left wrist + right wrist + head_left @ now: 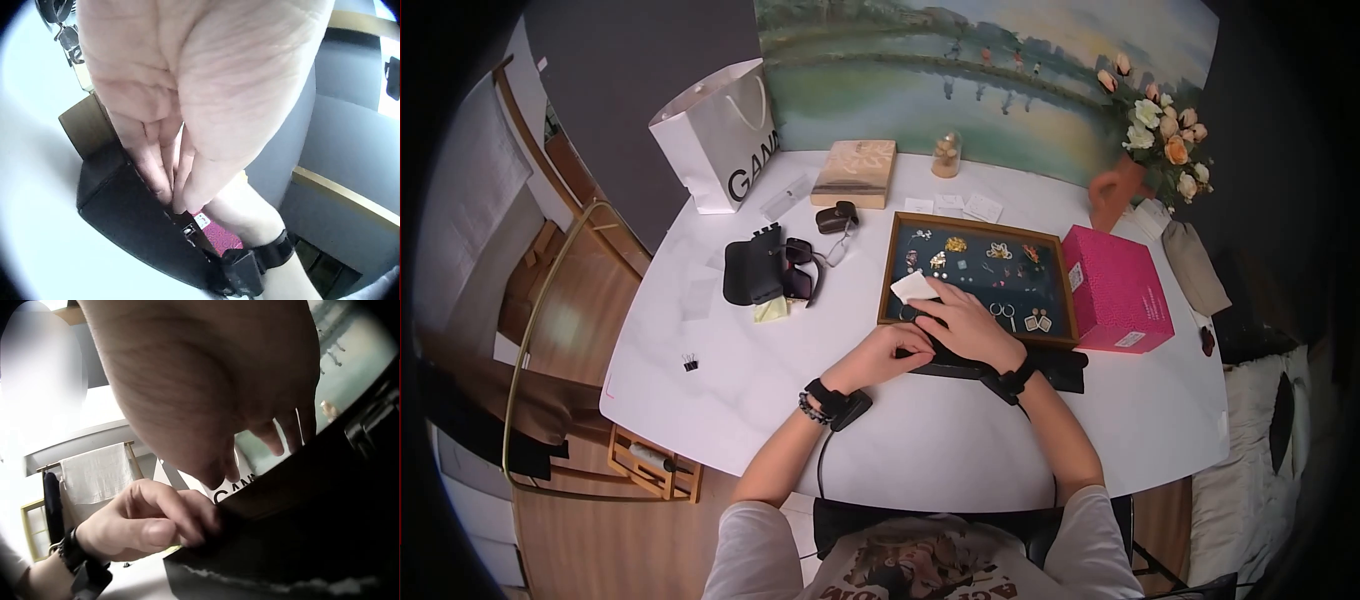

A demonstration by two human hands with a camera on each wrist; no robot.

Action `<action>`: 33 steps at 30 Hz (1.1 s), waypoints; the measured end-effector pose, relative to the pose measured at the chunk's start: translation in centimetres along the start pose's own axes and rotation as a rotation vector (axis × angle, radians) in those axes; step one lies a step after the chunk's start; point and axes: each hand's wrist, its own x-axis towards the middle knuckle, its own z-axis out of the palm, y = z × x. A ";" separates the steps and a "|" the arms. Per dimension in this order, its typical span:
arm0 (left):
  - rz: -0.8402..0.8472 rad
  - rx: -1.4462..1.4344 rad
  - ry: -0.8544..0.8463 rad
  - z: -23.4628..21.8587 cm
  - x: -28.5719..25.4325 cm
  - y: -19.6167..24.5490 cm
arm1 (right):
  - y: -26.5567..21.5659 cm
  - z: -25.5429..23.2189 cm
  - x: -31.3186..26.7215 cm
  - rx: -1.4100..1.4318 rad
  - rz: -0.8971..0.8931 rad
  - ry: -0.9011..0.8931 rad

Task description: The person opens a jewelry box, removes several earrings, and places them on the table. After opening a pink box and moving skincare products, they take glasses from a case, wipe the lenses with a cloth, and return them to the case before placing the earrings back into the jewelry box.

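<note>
A shallow wooden-framed jewellery tray (888, 262) with a dark lining holds earrings, rings and brooches. Over its front left part reaches my right hand (972, 326), fingers extended and spread, with fingertips on a small white square piece (914, 288). My left hand (882, 358) is at the tray's front edge, thumb and fingers bent toward each other. In the left wrist view its fingertips meet right at the top of a long black piece (128, 209) along the tray front; I cannot tell whether they pinch anything. Hoop earrings (1000, 310) and square earrings (1037, 322) lie right of my right hand.
A pink box (1115, 290) stands against the tray's right side. To the left are a black case (752, 268), sunglasses (798, 270) and a brown pouch (836, 216). Behind stand a white paper bag (718, 140), a book-like box (855, 173) and a flower vase (1116, 190).
</note>
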 end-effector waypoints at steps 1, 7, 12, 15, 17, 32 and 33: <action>0.000 0.005 0.008 -0.3 -0.1 0.0 | 0.1 0.1 0.3 -0.043 -0.048 -0.005; -0.116 -0.148 0.206 -3.3 0.3 -1.6 | 1.3 0.0 -1.0 0.086 0.079 0.026; -0.118 0.323 0.606 -8.5 3.1 -6.7 | 0.6 -0.9 -0.2 0.203 0.181 0.080; -0.001 0.698 0.789 -10.8 5.2 -9.8 | -0.1 -1.2 0.6 0.070 0.308 -0.018; 0.041 0.806 0.780 -11.9 6.8 -12.0 | 0.7 0.6 0.5 0.071 0.265 0.218; -0.374 0.008 0.342 -10.1 6.4 -5.5 | 3.4 -0.9 0.6 0.739 0.395 0.171; -0.354 -0.071 0.355 -10.0 6.2 -4.3 | 3.9 -1.0 0.7 0.759 0.397 0.156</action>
